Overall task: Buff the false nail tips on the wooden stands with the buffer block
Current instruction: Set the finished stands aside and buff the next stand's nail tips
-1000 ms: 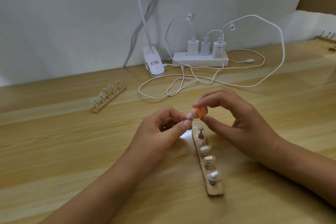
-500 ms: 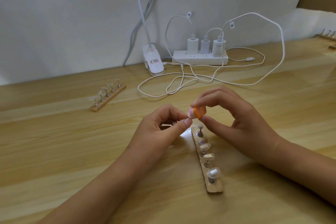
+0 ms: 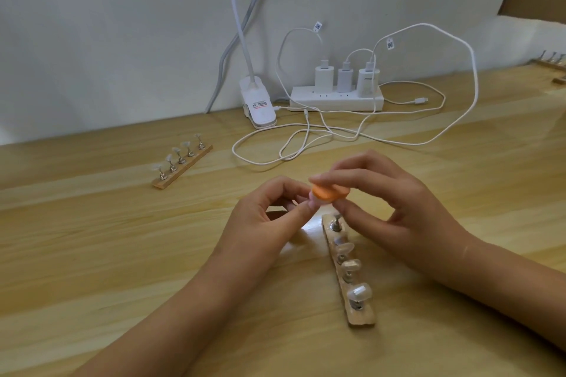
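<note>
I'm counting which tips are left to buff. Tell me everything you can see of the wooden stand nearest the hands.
The wooden stand is a narrow pale strip lying flat on the table, running from under the right hand toward the camera. Metal pegs stand along it. The three nearest carry clear nail tips; the farthest peg looks bare, and the spot after it shows only a metal base. Whether the hand touches it is unclear.

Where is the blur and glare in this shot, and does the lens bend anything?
Head view: the orange buffer block pinched in the right hand is smeared by motion, as is the false nail tip the left hand pinches; head view: a glare patch lies on the table beside the near wooden stand's far end; head view: the table's back edge bows slightly, a wide-angle effect.
</note>
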{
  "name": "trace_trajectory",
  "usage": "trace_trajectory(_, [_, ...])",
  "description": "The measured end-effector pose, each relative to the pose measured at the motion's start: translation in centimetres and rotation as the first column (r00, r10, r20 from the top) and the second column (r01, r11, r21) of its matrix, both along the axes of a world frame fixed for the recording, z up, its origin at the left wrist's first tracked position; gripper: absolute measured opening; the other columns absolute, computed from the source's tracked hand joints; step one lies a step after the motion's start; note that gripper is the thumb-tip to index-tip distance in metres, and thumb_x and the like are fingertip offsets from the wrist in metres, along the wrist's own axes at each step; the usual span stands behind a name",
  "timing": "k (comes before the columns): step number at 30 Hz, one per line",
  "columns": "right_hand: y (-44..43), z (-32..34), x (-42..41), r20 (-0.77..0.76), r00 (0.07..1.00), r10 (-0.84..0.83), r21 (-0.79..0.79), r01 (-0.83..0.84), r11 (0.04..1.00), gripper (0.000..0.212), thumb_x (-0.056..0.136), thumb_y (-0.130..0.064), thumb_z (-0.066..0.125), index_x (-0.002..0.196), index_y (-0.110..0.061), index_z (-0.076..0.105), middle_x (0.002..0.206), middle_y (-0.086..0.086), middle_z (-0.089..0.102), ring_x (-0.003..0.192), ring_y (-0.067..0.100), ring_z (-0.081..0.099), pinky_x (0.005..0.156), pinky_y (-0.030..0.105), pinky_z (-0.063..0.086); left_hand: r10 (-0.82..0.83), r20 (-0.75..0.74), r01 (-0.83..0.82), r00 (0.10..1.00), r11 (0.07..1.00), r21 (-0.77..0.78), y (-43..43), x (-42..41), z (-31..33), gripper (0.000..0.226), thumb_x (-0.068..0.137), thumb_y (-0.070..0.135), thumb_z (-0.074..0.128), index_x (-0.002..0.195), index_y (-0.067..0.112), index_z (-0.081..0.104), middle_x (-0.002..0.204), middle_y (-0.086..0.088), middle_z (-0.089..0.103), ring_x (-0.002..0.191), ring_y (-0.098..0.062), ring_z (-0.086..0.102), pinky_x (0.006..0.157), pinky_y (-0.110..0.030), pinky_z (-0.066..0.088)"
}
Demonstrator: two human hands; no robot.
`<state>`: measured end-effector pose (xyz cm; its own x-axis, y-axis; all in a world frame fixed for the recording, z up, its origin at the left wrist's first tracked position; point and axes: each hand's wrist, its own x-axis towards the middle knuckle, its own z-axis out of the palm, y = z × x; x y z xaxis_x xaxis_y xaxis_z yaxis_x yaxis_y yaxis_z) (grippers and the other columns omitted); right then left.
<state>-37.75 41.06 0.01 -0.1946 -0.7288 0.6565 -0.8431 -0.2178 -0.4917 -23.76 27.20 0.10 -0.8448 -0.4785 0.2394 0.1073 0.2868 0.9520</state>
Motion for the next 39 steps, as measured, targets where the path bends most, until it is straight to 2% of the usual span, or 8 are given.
trace_trajectory(3, [-0.04,0.15,-0.40,0.047,0.998,-0.041,0.007,0.041,0.999,0.032,0.089,-0.012,0.065,0.120,-0.016,0.069,0.104,0.003,0.060,0.103,0.016,0.060,0.092,0.026,0.047,0.010,0.000,-0.010,1.000,1.000,0.021,-0.05,0.00,-0.31,0.009,0.084,0.013,0.072,0.084,0.022,0.074,0.076,0.007,0.059,0.074,-0.004,0.054,0.069,-0.013,0.047])
trace_trajectory(7, [0.05,0.03,0.02,-0.096,0.995,-0.013,-0.002,0.013,1.000,0.027,0.090,-0.015,0.061,0.115,-0.014,0.072,0.104,0.001,0.056,0.099,0.018,0.058,0.090,0.024,0.044,0.025,0.012,-0.026,1.000,0.999,0.043,0.18,0.02,0.03,0.005,0.081,0.015,0.074,0.081,0.020,0.074,0.073,-0.001,0.057,0.068,-0.007,0.053,0.061,-0.013,0.043])
trace_trajectory(12, [0.04,0.19,-0.32,-0.088,0.994,-0.061,0.007,0.062,0.998,0.028,0.088,-0.017,0.056,0.110,-0.013,0.074,0.103,0.002,0.057,0.101,0.020,0.058,0.092,0.023,0.042,0.023,0.044,-0.025,0.999,0.999,0.045,0.31,-0.03,0.06,0.007,0.079,0.008,0.076,0.078,0.016,0.075,0.072,0.001,0.060,0.064,-0.007,0.054,0.056,-0.015,0.043])
trace_trajectory(18, [-0.06,0.28,-0.69,-0.096,0.993,-0.074,0.013,0.075,0.997,0.028,0.089,-0.017,0.055,0.110,-0.013,0.074,0.105,0.001,0.059,0.105,0.019,0.058,0.095,0.025,0.042,0.026,0.049,-0.027,0.998,0.999,0.035,0.30,-0.02,0.13,0.004,0.080,0.010,0.075,0.080,0.013,0.076,0.087,-0.010,0.070,0.074,-0.010,0.059,0.063,-0.018,0.047])
trace_trajectory(23, [0.03,0.14,-0.36,-0.123,0.992,-0.026,0.016,0.028,0.999,0.027,0.089,-0.014,0.055,0.108,-0.011,0.074,0.104,0.001,0.059,0.104,0.019,0.059,0.093,0.025,0.043,0.032,0.047,-0.034,0.998,0.999,0.041,0.29,-0.08,0.14,0.003,0.079,0.012,0.075,0.080,0.014,0.076,0.079,-0.002,0.065,0.069,-0.007,0.057,0.061,-0.016,0.044])
trace_trajectory(31, [-0.03,0.15,-0.50,-0.133,0.991,-0.028,0.025,0.031,0.999,0.027,0.090,-0.014,0.056,0.110,-0.011,0.073,0.105,0.003,0.059,0.104,0.021,0.059,0.093,0.027,0.044,0.043,0.052,-0.044,0.998,0.999,0.025,0.17,-0.12,0.06,0.003,0.080,0.012,0.075,0.081,0.014,0.076,0.086,-0.012,0.068,0.073,-0.009,0.058,0.062,-0.018,0.046])
trace_trajectory(35, [-0.04,0.12,-0.43,-0.123,0.992,-0.040,0.021,0.043,0.999,0.024,0.090,-0.009,0.061,0.109,-0.012,0.074,0.105,0.001,0.058,0.103,0.020,0.058,0.093,0.026,0.043,0.033,0.045,-0.035,0.998,0.999,0.036,0.21,-0.13,0.05,0.004,0.079,0.012,0.075,0.078,0.016,0.076,0.083,-0.009,0.067,0.073,-0.009,0.057,0.063,-0.019,0.046])
trace_trajectory(39, [-0.04,0.27,-0.60,-0.118,0.992,-0.051,0.020,0.054,0.998,0.024,0.091,-0.013,0.061,0.111,-0.011,0.073,0.104,0.003,0.059,0.101,0.020,0.059,0.092,0.028,0.046,0.036,0.052,-0.037,0.998,0.999,0.013,0.12,-0.12,-0.01,0.003,0.080,0.011,0.074,0.083,0.011,0.076,0.090,-0.009,0.071,0.080,-0.022,0.062,0.070,-0.021,0.048])
